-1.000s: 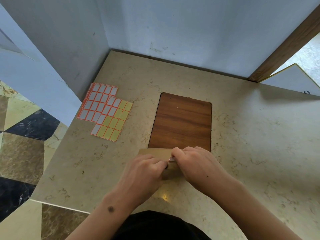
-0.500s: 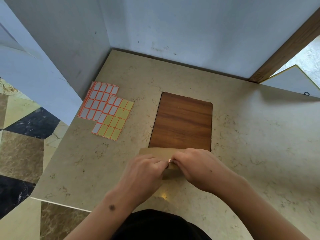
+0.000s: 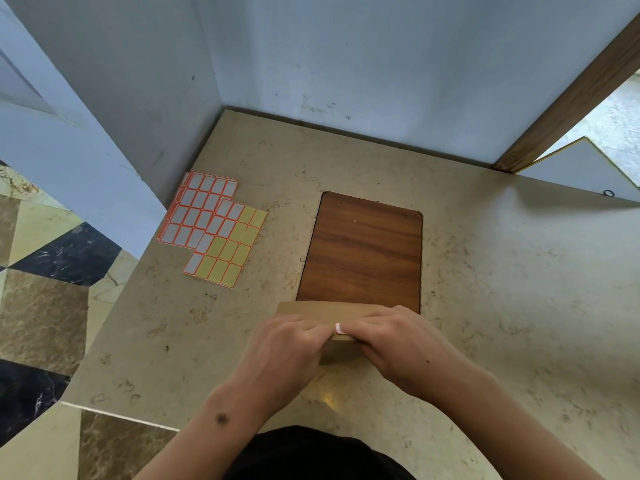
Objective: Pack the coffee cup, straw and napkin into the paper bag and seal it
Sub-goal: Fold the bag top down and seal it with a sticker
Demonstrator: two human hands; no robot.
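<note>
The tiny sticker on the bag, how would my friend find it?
Start at the brown wooden board set into the stone table. Just below it lies the folded paper bag under both hands. Between the fingertips sits the sticker: white with an orange-red edge, alone.

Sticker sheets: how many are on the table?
2 visible: an orange-edged sheet by the left wall, and a partly peeled sheet overlapping its near right corner. The orange one looks stacked, so more may hide beneath.

Both hands cover most of the folded brown paper bag [image 3: 322, 311]. Whatever is inside cannot be seen. The small white orange-edged sticker [image 3: 339, 328] barely peeks out between them.
</note>
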